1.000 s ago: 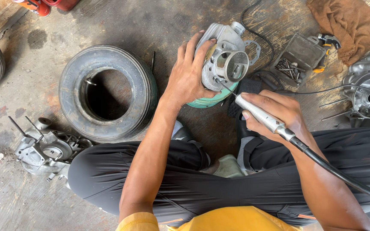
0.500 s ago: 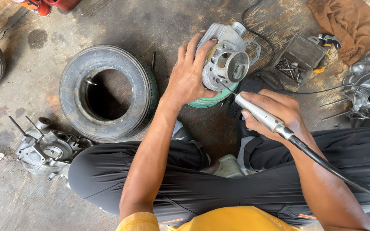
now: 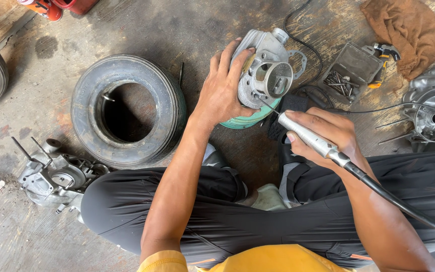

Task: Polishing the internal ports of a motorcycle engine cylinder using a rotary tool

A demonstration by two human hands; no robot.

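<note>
My left hand (image 3: 223,88) grips a grey metal engine cylinder (image 3: 266,70), holding it tilted with its round bore facing me. The cylinder rests on a green roll (image 3: 250,121) on the floor. My right hand (image 3: 323,132) is closed around a silver pen-shaped grinding tool (image 3: 308,138) with a thick black hose running off to the lower right. The tool's thin tip touches the cylinder's lower edge by the bore. I sit cross-legged in dark trousers.
A small black tyre (image 3: 127,108) lies flat to the left. An engine casing (image 3: 51,176) with studs sits lower left, another casing (image 3: 434,118) at right. A tray of bolts (image 3: 346,70), a brown rag (image 3: 404,30) and black cables lie behind.
</note>
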